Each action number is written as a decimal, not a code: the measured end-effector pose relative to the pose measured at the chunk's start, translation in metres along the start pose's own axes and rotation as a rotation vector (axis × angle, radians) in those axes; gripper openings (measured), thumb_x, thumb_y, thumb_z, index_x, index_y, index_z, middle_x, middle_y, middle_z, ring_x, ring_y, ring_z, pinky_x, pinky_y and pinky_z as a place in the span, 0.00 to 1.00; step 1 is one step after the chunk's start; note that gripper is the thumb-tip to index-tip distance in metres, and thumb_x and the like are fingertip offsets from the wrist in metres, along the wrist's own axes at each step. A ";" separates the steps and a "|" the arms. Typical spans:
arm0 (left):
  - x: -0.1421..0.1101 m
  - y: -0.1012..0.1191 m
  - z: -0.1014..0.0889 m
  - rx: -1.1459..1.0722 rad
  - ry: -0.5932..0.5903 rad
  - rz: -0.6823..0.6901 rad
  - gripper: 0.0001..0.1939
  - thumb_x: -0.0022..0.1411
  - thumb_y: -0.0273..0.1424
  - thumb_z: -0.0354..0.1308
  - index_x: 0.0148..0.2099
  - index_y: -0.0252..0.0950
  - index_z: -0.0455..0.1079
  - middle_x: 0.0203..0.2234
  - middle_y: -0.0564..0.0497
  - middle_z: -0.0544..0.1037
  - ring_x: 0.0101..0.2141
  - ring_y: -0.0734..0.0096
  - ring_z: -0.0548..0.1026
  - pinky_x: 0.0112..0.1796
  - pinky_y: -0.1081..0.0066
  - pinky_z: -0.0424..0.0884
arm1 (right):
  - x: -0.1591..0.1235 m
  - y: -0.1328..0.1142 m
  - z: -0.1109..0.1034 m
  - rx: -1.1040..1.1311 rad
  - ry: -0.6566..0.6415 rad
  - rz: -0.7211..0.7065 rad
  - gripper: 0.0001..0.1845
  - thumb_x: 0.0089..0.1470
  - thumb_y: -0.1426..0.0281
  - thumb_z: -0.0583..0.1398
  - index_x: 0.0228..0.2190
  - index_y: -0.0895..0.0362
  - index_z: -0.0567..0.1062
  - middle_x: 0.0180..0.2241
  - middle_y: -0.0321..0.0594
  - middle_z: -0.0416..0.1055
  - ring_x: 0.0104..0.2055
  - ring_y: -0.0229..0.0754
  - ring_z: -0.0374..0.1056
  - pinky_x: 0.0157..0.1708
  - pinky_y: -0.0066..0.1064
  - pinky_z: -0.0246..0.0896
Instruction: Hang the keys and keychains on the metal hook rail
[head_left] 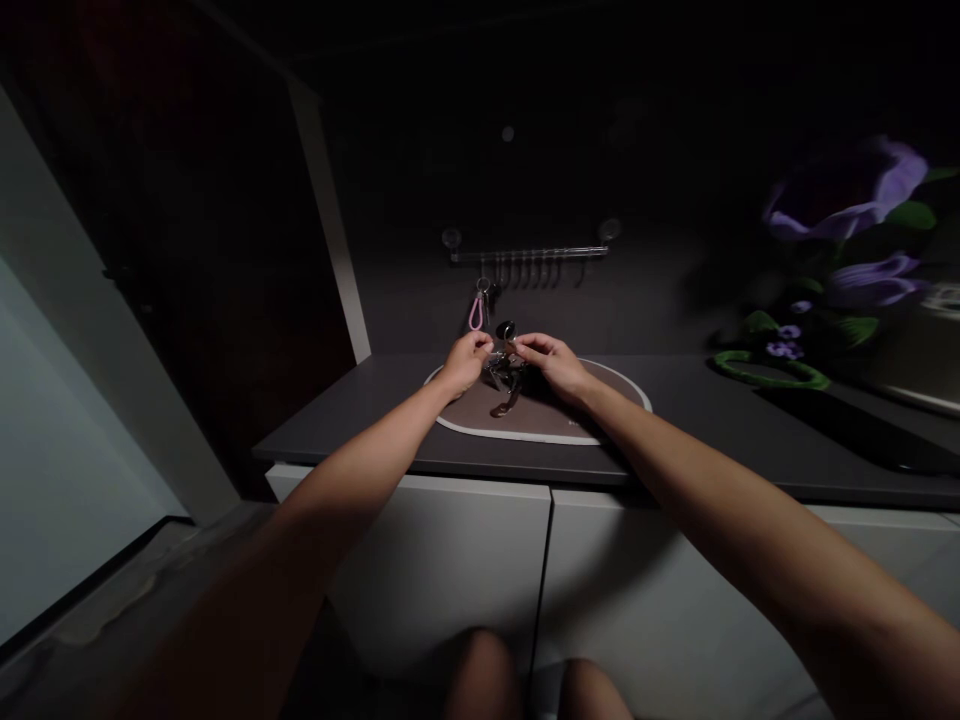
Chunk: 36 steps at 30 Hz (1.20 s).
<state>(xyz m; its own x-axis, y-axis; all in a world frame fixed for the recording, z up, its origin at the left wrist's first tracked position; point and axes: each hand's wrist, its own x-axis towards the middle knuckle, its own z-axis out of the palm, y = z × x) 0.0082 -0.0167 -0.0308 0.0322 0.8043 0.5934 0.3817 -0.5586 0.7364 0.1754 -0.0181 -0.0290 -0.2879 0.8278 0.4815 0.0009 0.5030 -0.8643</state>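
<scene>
Pinching a bunch of keys (504,370) between left hand (463,364) and right hand (550,364), just over an oval mat (559,418) on the worktop (352,420).

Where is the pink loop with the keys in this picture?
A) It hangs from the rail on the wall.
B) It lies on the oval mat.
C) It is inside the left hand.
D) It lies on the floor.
A. The pink loop hangs from the metal hook rail, above the left hand and not touching it.
</scene>
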 end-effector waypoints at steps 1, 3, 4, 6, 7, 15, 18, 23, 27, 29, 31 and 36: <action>0.001 0.000 0.000 -0.006 0.005 0.001 0.04 0.56 0.26 0.49 0.35 0.31 0.64 0.25 0.54 0.68 0.27 0.77 0.65 0.32 0.76 0.62 | 0.000 0.001 0.000 -0.002 -0.005 0.006 0.15 0.44 0.61 0.61 0.34 0.57 0.72 0.35 0.37 0.72 0.36 0.36 0.67 0.44 0.33 0.60; 0.002 -0.001 0.000 -0.011 0.009 0.004 0.05 0.57 0.26 0.49 0.35 0.31 0.65 0.26 0.53 0.69 0.28 0.77 0.66 0.33 0.76 0.62 | 0.000 0.001 0.000 0.022 -0.029 0.019 0.15 0.42 0.62 0.62 0.33 0.57 0.71 0.34 0.36 0.72 0.35 0.35 0.67 0.44 0.33 0.60; 0.002 -0.002 0.000 -0.013 0.008 0.005 0.05 0.57 0.26 0.49 0.35 0.31 0.65 0.27 0.53 0.70 0.29 0.77 0.66 0.34 0.76 0.62 | 0.000 0.001 0.001 0.046 -0.046 0.023 0.15 0.42 0.62 0.62 0.33 0.57 0.71 0.33 0.36 0.72 0.35 0.35 0.67 0.44 0.33 0.59; 0.003 -0.002 0.000 -0.016 0.003 0.005 0.05 0.57 0.27 0.49 0.35 0.32 0.65 0.27 0.52 0.70 0.29 0.76 0.67 0.35 0.75 0.62 | -0.001 0.000 0.003 0.099 -0.079 0.021 0.14 0.40 0.65 0.63 0.32 0.57 0.71 0.33 0.36 0.72 0.34 0.35 0.66 0.44 0.33 0.59; 0.003 -0.002 0.001 -0.019 0.000 0.007 0.05 0.57 0.27 0.49 0.35 0.32 0.65 0.28 0.52 0.71 0.30 0.76 0.67 0.35 0.75 0.62 | -0.002 -0.001 0.004 0.122 -0.095 0.017 0.14 0.40 0.66 0.63 0.32 0.57 0.71 0.33 0.35 0.72 0.35 0.34 0.66 0.44 0.33 0.59; 0.002 -0.002 0.001 -0.096 -0.005 0.011 0.03 0.56 0.25 0.50 0.33 0.32 0.64 0.24 0.54 0.68 0.26 0.77 0.64 0.30 0.76 0.60 | -0.002 -0.001 0.005 0.239 -0.161 0.004 0.14 0.36 0.69 0.66 0.28 0.57 0.69 0.28 0.31 0.70 0.31 0.33 0.65 0.40 0.30 0.58; 0.002 -0.003 0.000 -0.121 0.013 0.006 0.02 0.56 0.25 0.50 0.32 0.32 0.64 0.23 0.55 0.66 0.25 0.78 0.62 0.31 0.76 0.59 | -0.001 -0.001 0.004 0.250 -0.142 0.014 0.14 0.36 0.68 0.67 0.27 0.57 0.69 0.26 0.31 0.69 0.29 0.32 0.64 0.36 0.28 0.57; 0.004 -0.005 -0.002 -0.156 0.053 -0.028 0.02 0.56 0.24 0.50 0.32 0.32 0.63 0.22 0.56 0.64 0.25 0.78 0.61 0.31 0.76 0.59 | 0.001 -0.003 0.001 0.208 -0.055 0.005 0.15 0.35 0.66 0.67 0.26 0.57 0.69 0.24 0.30 0.67 0.26 0.30 0.60 0.31 0.26 0.54; 0.005 -0.008 -0.003 -0.154 0.081 -0.085 0.03 0.56 0.24 0.49 0.32 0.32 0.63 0.20 0.57 0.63 0.24 0.79 0.60 0.30 0.76 0.57 | 0.002 -0.008 -0.004 0.175 0.007 -0.008 0.16 0.36 0.64 0.66 0.26 0.58 0.69 0.22 0.30 0.65 0.24 0.30 0.57 0.28 0.25 0.52; 0.004 -0.009 -0.003 -0.149 0.081 -0.115 0.03 0.57 0.24 0.49 0.32 0.32 0.64 0.19 0.57 0.62 0.23 0.79 0.59 0.28 0.76 0.56 | 0.002 -0.010 -0.007 0.155 0.044 -0.023 0.16 0.36 0.63 0.66 0.26 0.58 0.69 0.22 0.30 0.64 0.24 0.29 0.57 0.28 0.25 0.52; 0.003 -0.010 -0.003 -0.141 0.069 -0.143 0.04 0.57 0.24 0.49 0.32 0.32 0.64 0.18 0.57 0.61 0.22 0.79 0.58 0.27 0.76 0.55 | 0.002 -0.011 -0.010 0.131 0.074 -0.036 0.16 0.37 0.62 0.65 0.26 0.58 0.69 0.23 0.31 0.64 0.25 0.30 0.57 0.28 0.25 0.52; -0.001 -0.010 -0.001 -0.114 0.007 -0.188 0.05 0.57 0.25 0.49 0.31 0.32 0.64 0.18 0.57 0.62 0.21 0.79 0.58 0.28 0.76 0.56 | 0.003 -0.011 -0.014 0.106 0.120 -0.069 0.16 0.39 0.60 0.64 0.26 0.57 0.67 0.25 0.32 0.64 0.28 0.31 0.58 0.30 0.24 0.55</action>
<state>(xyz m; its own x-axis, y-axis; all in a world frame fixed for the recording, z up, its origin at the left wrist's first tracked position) 0.0034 -0.0122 -0.0380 -0.0361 0.8954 0.4439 0.2736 -0.4183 0.8661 0.1875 -0.0176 -0.0158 -0.1678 0.8190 0.5487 -0.1179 0.5359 -0.8360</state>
